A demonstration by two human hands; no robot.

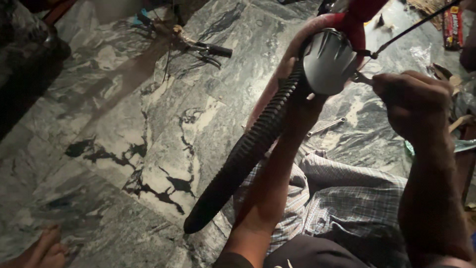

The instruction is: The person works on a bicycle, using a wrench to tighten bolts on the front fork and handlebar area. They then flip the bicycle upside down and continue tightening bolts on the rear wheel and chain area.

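So the small bike wheel (258,134) with the knobby black tyre is held up over the person's checked lap, and I'll use its grey hub cover (328,62) as the anchor. The right hand (414,101), just right of the hub, is closed around a small spanner (361,77) whose head sits at the hub's edge. The left hand (305,106) is directly below the hub, mostly hidden, so I can't tell its grip; it seems to be propping the wheel. A red frame part (354,20) sits above the hub. A second spanner (327,126) lies on the marble floor (148,129) below the hub. Looks mid-job: the wheel's attached and the tool's on the fastener.
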